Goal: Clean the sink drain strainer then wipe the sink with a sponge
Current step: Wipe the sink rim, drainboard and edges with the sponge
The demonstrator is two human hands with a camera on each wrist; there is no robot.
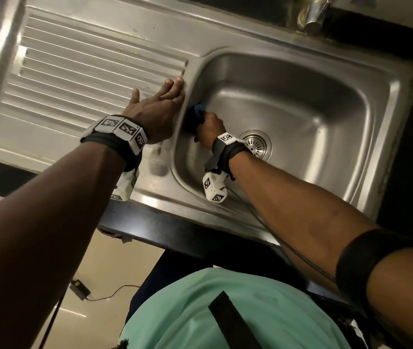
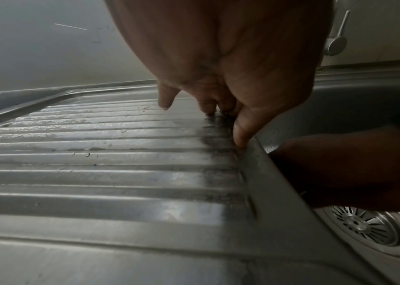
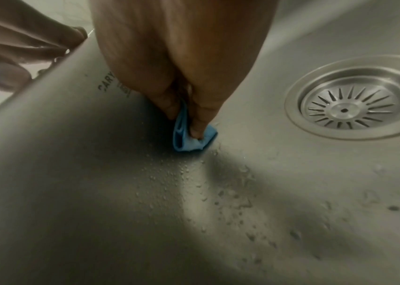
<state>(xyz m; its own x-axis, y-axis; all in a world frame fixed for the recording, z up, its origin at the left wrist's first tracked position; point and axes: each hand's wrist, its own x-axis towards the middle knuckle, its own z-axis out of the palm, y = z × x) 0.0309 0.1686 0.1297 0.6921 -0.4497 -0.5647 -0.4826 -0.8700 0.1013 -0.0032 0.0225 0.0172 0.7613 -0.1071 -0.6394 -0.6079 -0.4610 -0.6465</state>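
Now right hand [image 3: 189,81] is pinching the folded blue sponge [image 3: 191,138] against the sink [image 3: 96,192] wall; left hand [image 1: 160,107] is resting spread beside it; firm overlapping strokes toward the strainer [image 3: 355,108] would serve best.

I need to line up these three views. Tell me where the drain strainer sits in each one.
Head: drain strainer centre, right of the right hand.
Left wrist: strainer lower right, below the right arm.
Right wrist: strainer right edge.
Shared landmark: the sink floor around it.
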